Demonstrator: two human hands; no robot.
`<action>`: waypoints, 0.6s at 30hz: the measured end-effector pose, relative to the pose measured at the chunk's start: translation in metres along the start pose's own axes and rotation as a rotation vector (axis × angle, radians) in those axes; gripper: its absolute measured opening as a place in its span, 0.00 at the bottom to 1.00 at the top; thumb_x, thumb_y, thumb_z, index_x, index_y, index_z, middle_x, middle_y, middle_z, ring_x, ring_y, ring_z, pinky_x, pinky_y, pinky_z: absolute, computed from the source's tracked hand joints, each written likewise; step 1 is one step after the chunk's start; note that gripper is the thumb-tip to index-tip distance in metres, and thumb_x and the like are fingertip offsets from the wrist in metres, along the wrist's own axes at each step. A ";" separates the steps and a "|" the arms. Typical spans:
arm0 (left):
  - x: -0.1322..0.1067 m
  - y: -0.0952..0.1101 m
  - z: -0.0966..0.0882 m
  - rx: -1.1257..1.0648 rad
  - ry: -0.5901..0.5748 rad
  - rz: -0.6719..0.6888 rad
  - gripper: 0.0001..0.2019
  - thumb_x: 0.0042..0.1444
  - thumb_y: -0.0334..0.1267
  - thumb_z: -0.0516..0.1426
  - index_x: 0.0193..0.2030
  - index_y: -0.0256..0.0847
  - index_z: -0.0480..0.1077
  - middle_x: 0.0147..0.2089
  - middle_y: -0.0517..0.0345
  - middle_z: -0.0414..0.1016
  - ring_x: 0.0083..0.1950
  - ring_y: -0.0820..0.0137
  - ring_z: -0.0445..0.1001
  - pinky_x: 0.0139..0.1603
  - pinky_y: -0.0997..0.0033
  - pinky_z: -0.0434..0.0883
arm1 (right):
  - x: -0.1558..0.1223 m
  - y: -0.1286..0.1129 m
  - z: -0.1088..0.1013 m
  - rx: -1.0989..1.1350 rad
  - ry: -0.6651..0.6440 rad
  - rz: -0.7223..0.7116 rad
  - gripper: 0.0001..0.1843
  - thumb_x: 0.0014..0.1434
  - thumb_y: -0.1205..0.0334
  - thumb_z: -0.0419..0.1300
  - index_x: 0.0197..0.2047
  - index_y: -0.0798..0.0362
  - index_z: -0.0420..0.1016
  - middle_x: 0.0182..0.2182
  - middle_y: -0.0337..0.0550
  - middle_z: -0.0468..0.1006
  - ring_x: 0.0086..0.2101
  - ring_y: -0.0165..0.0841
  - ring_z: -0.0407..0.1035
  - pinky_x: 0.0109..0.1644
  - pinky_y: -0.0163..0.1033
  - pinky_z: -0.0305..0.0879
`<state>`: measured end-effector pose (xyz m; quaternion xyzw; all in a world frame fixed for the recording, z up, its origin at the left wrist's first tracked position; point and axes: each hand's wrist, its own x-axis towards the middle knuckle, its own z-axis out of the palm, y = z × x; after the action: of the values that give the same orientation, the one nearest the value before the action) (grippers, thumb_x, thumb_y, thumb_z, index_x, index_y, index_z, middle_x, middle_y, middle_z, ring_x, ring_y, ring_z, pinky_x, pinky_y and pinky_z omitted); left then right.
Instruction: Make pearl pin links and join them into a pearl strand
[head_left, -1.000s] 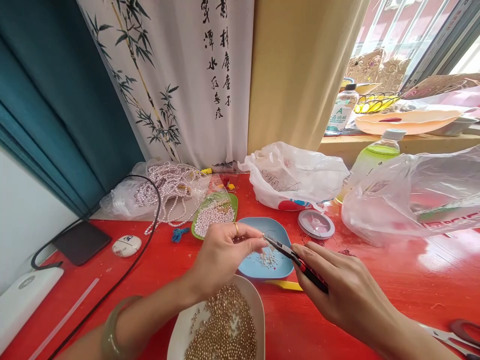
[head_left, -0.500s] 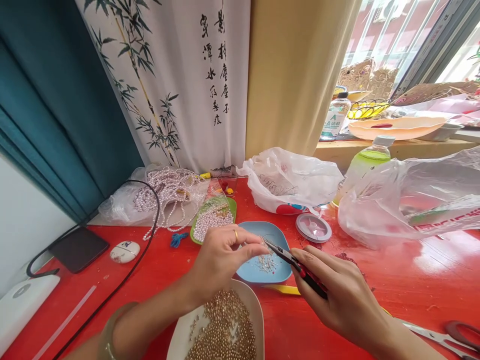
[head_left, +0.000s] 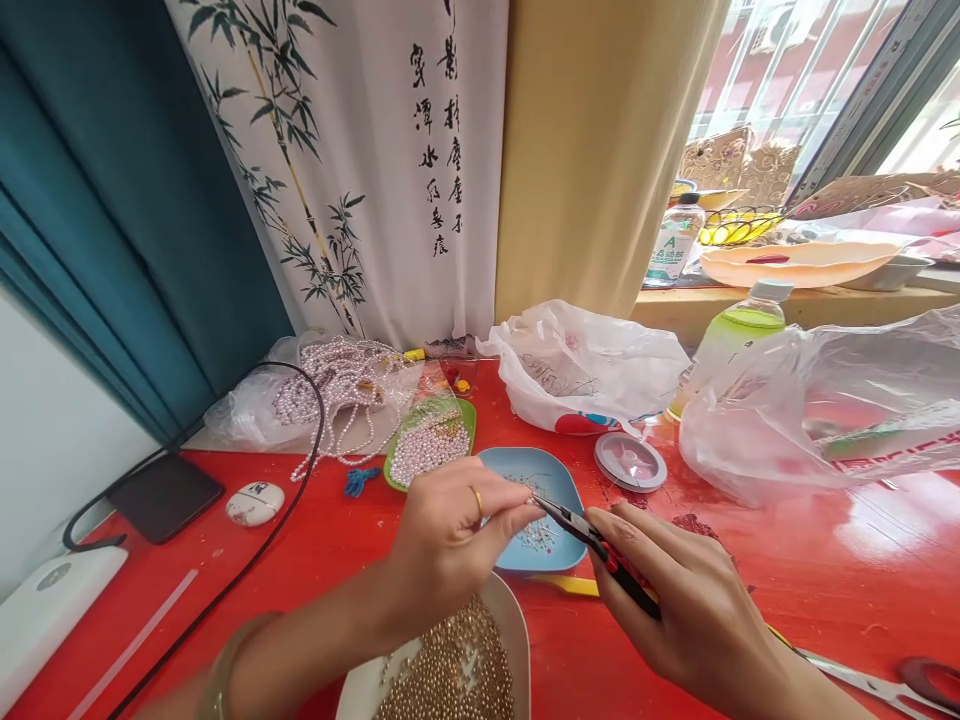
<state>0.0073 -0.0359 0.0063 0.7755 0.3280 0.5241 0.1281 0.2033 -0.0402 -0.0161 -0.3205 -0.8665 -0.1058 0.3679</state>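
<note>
My left hand pinches a tiny metal pin at its fingertips, right at the tips of the small black and red pliers. My right hand is wrapped round the pliers' handles. Both hands meet above a blue dish that holds several loose pins. Just below my left hand stands a white bowl full of gold beads. A ring is on my left hand and a pale bangle on that wrist.
A green tray of pearl beads and a bag of pearl strands lie at the back left. Plastic bags, a round spool, a green bottle, scissors, a phone and a black cable lie on the red table.
Both hands have sunk slightly toward me over the blue dish, staying joined at the pin. The camera has shifted a little.
</note>
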 end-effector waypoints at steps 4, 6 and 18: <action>0.000 0.002 0.000 0.036 -0.026 -0.010 0.06 0.52 0.31 0.56 0.27 0.35 0.73 0.20 0.57 0.71 0.21 0.75 0.62 0.22 0.74 0.61 | 0.001 0.000 0.000 -0.010 0.005 -0.017 0.10 0.55 0.70 0.48 0.42 0.59 0.64 0.28 0.50 0.75 0.27 0.34 0.70 0.25 0.35 0.65; 0.000 0.002 0.000 0.037 -0.048 -0.010 0.07 0.52 0.31 0.55 0.26 0.34 0.73 0.20 0.57 0.71 0.21 0.75 0.62 0.23 0.74 0.61 | 0.000 0.001 0.000 -0.004 0.005 -0.026 0.10 0.55 0.70 0.48 0.42 0.58 0.64 0.27 0.49 0.75 0.26 0.34 0.70 0.25 0.35 0.65; 0.005 0.000 -0.009 -0.044 -0.184 -0.080 0.03 0.51 0.30 0.57 0.28 0.35 0.72 0.23 0.59 0.72 0.26 0.76 0.67 0.29 0.76 0.65 | -0.004 0.013 -0.002 0.031 -0.080 -0.043 0.12 0.55 0.69 0.50 0.44 0.58 0.63 0.28 0.49 0.73 0.25 0.32 0.68 0.23 0.34 0.63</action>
<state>0.0008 -0.0335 0.0137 0.8036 0.3339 0.4522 0.1957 0.2151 -0.0329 -0.0186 -0.3000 -0.8887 -0.0876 0.3354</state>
